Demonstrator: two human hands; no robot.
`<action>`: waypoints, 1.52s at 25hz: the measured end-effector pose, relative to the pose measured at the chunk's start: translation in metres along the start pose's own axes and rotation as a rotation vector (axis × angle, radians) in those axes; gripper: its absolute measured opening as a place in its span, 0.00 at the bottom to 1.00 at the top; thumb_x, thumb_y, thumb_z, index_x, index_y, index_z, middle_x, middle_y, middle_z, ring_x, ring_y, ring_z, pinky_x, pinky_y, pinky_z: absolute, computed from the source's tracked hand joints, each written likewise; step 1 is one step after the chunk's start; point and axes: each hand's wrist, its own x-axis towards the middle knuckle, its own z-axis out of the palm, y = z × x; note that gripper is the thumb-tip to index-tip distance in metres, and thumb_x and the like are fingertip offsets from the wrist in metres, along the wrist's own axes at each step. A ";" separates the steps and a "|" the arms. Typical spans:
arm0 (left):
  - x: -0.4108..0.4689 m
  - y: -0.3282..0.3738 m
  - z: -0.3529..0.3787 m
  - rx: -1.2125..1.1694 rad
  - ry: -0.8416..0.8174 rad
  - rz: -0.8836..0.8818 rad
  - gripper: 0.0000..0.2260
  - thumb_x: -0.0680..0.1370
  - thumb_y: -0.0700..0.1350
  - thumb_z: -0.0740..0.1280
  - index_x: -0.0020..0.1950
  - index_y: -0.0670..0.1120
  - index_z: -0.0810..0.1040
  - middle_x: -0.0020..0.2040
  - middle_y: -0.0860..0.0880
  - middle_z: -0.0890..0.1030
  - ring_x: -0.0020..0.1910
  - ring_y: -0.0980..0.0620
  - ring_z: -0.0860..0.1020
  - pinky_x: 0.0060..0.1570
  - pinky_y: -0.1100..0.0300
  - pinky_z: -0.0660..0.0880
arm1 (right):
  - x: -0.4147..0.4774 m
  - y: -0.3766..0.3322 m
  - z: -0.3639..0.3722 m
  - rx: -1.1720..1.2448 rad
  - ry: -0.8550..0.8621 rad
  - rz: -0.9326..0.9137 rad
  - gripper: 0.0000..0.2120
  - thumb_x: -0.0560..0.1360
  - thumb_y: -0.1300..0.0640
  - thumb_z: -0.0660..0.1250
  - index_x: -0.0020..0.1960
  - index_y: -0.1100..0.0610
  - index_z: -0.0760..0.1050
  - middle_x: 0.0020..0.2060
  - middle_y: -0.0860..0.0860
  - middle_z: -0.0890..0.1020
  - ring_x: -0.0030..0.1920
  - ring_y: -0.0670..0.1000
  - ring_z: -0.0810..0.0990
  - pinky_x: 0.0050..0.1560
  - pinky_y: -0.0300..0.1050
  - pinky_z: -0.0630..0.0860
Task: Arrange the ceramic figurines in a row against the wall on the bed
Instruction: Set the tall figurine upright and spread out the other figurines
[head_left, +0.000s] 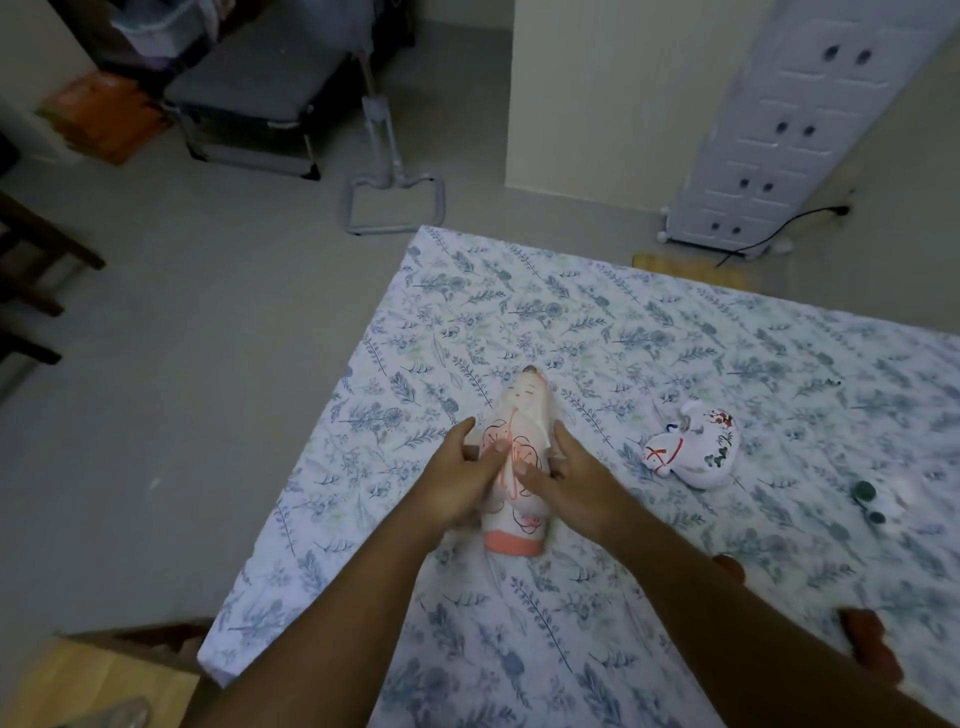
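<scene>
A tall white ceramic figurine (519, 415) with pink flowers and a pink base lies on the floral bed sheet (571, 322), head pointing away from me. My left hand (462, 478) grips its left side and my right hand (566, 473) grips its right side, thumbs resting on its front. To the right lies a smaller white figurine (691, 452) with red and green painted marks, on its side. Further right sits a small white figurine with dark green spots (883, 501), blurred. No wall beside the bed is visible near the hands.
Brown objects (872, 649) lie on the sheet behind my right forearm. The bed's left edge drops to a grey floor. A white drawer cabinet (779, 130), a metal stand (395, 202) and a grey folding cot (249, 93) stand beyond. A wooden surface (93, 686) is at the lower left.
</scene>
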 end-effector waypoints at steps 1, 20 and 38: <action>0.004 0.007 -0.004 0.016 -0.027 0.056 0.34 0.78 0.56 0.70 0.80 0.53 0.58 0.59 0.54 0.79 0.54 0.58 0.80 0.46 0.63 0.78 | 0.000 -0.004 -0.007 0.049 -0.004 -0.031 0.30 0.76 0.56 0.72 0.72 0.40 0.63 0.48 0.36 0.85 0.51 0.40 0.84 0.51 0.41 0.81; 0.026 0.007 0.012 0.120 -0.054 0.522 0.28 0.76 0.45 0.75 0.73 0.55 0.68 0.66 0.61 0.77 0.66 0.58 0.76 0.63 0.48 0.77 | 0.017 0.009 -0.031 -0.090 0.211 -0.302 0.38 0.70 0.67 0.75 0.66 0.31 0.69 0.57 0.35 0.82 0.59 0.39 0.81 0.53 0.34 0.79; -0.040 0.018 0.051 0.442 0.345 0.670 0.28 0.80 0.61 0.63 0.76 0.53 0.62 0.70 0.65 0.65 0.67 0.81 0.52 0.63 0.78 0.54 | -0.037 0.003 -0.066 -0.814 0.403 -0.288 0.30 0.81 0.44 0.61 0.79 0.51 0.59 0.77 0.50 0.66 0.78 0.52 0.59 0.75 0.53 0.56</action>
